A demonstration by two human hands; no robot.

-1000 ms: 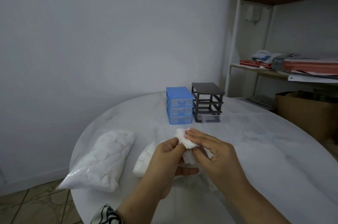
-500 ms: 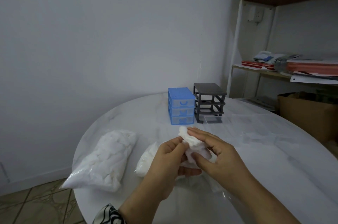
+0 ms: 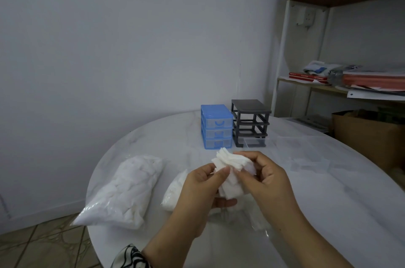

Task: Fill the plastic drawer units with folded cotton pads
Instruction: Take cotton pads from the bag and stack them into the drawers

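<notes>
A bunch of white cotton pads (image 3: 231, 163) is held above the round white table (image 3: 328, 197). My left hand (image 3: 200, 193) pinches its lower left side, and my right hand (image 3: 264, 177) grips it from the right with curled fingers. Farther back stands a blue drawer unit (image 3: 216, 126) with three closed drawers. Beside it is a dark grey drawer frame (image 3: 251, 122) with its drawers out. One clear drawer (image 3: 254, 143) lies in front of the frame, and more clear drawers (image 3: 309, 163) lie to the right.
A large plastic bag of cotton pads (image 3: 125, 191) lies at the table's left edge, a smaller bag (image 3: 175, 191) behind my left hand. A shelf with books and papers (image 3: 350, 79) and a cardboard box (image 3: 368, 134) stand at the right.
Both hands have lifted the bunch of pads slightly and reworked their hold. My right fingers have curled further round it, and more of the pads show above the hands.
</notes>
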